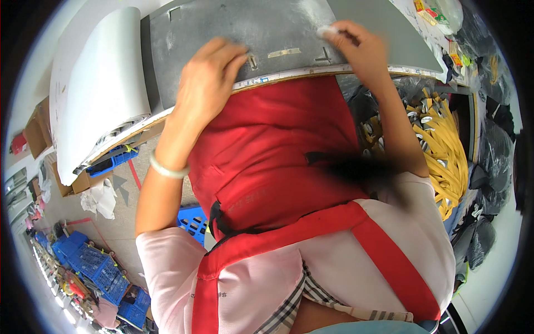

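Note:
A dark grey work surface [206, 25] with chalky smears and pieces of tape lies in front of me. Above its near left part is my left hand [208, 75], palm down with bent fingers. Motion smears its fingertips, and whether anything is between them cannot be made out. My right hand [364, 53] is at the right side of the surface, closed on a small white piece [327, 31] pinched between thumb and fingers. A tan tape strip [283, 53] and dark corner marks [323, 54] lie on the surface between the hands.
A large roll of pale sheet material [100, 78] stands at the left of the bench. Yellow straps [445, 156] hang in a bundle at the right, near black plastic bags [484, 183]. Blue crates [97, 270] and crumpled white paper [100, 199] are on the floor at left.

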Motion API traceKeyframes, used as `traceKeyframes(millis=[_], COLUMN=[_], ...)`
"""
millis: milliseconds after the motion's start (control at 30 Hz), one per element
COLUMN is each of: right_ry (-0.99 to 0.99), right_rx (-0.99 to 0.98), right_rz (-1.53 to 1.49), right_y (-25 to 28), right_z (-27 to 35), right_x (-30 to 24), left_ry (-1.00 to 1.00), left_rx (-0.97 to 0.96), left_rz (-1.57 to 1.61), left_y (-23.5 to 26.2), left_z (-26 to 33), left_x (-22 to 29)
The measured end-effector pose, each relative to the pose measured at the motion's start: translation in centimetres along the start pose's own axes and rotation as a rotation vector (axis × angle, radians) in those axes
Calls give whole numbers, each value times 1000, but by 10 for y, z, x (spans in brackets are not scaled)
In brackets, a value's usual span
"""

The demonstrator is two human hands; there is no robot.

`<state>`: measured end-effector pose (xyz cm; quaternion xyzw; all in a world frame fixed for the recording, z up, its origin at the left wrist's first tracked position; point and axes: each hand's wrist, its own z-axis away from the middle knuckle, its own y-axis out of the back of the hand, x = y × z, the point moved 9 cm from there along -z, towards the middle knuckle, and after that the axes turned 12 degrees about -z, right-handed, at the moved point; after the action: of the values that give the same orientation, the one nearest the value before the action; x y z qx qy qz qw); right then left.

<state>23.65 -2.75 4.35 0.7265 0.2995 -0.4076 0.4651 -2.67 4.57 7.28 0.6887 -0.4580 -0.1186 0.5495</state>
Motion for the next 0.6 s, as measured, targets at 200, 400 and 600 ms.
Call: traceKeyframes(millis=[200, 400, 600], right_ry=[48, 149, 320], right_rx=[-233, -228, -270], right_rz=[170, 217, 380], right_y=[-20, -20, -25], right_z=[17, 26, 28], right_x=[-25, -24, -39], left_ry=[-77, -60, -51], left_rx=[126, 176, 183], left_rz=[-114, -186, -225], left_y=[-53, -60, -59], left_z=[-48, -52, -48], left_x=[5, 7, 7])
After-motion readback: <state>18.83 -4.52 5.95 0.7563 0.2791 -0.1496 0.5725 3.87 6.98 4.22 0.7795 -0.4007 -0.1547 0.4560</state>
